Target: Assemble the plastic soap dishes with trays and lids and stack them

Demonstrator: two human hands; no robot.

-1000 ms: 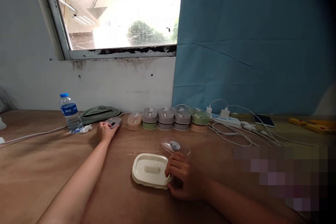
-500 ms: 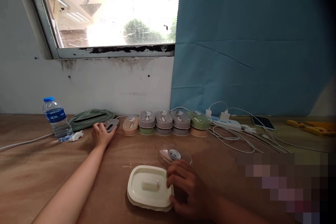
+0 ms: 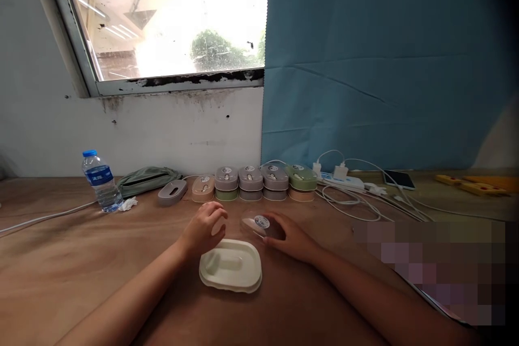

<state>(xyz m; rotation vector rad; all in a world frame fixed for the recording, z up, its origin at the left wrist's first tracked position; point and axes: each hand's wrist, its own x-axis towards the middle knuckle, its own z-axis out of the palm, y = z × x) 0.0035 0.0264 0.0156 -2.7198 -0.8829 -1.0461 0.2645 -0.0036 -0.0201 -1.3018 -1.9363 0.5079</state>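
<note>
A cream oval soap-dish-like tray [image 3: 233, 266] with a raised bar in its middle lies on the table in front of me. My left hand [image 3: 206, 227] hovers over its far left corner, fingers curved apart and holding nothing. Just beyond the tray lies a clear plastic lid [image 3: 253, 223] with a round label. My right hand [image 3: 290, 238] grips the lid's right end between thumb and fingers, which hide that end. A grey oval lid with a slot [image 3: 172, 193] rests by itself at the back left.
Along the wall stand several stacked oval boxes [image 3: 250, 178] in grey, green and peach. Left of them are a green pouch [image 3: 148, 181], a water bottle [image 3: 101, 184] and crumpled tissue [image 3: 128, 204]. A power strip [image 3: 344, 181], loose cables and a phone [image 3: 398, 179] lie at right.
My left hand has let go of the grey slotted lid and come right, towards the cream tray. My right hand has left the tray's edge and moved to the clear lid.
</note>
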